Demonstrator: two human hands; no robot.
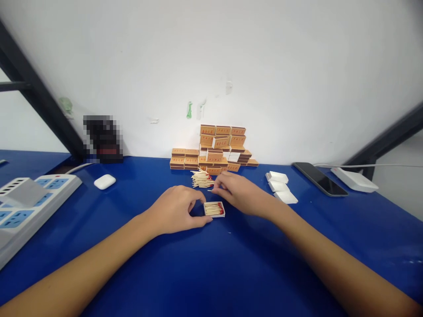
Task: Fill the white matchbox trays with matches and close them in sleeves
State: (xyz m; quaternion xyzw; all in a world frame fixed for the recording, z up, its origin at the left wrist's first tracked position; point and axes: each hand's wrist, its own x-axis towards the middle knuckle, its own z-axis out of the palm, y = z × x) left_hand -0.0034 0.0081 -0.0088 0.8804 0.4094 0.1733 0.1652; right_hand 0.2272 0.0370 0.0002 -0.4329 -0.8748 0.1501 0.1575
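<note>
Just below the centre of the frame, the thumb and forefinger of your left hand (180, 209) span the left end of the small white rectangular card tray (218, 216), holding it by its long sides; it should be light and crushable, so grip softly there. Slightly above, your right hand (241, 191) has its fingers pinched narrow on what looks like a pale wooden matchstick (209, 190), likely stiff but easily snapped, best taken mid-shaft. Beyond, the loose heap of red-headed wooden matches (199, 179) probably scatters at a touch, before the stacked orange-and-brown cardboard matchboxes (215, 156).
</note>
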